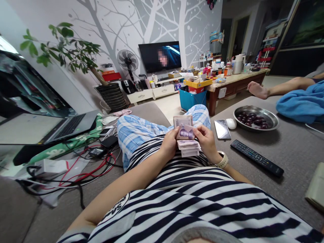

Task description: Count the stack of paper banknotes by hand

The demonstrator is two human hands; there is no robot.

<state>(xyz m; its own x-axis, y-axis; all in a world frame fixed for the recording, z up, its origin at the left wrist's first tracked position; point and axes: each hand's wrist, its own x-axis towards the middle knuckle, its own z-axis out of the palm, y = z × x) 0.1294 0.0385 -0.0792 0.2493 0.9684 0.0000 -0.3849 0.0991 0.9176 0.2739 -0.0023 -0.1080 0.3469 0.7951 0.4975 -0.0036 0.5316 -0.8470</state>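
I sit on a grey sofa with a stack of banknotes held over my lap. My left hand is closed round the left side of the stack. My right hand, with a pale watch at the wrist, pinches the right edge of the notes. The top notes stand up and bend back; more notes lie folded under them near my striped shirt. My knees in blue checked trousers rise just beyond the notes.
On the sofa to my right lie a phone, a white mouse, a black remote and a metal bowl of dark fruit. Another person's bare foot rests beyond a blue towel. A laptop and tangled cables lie at my left.
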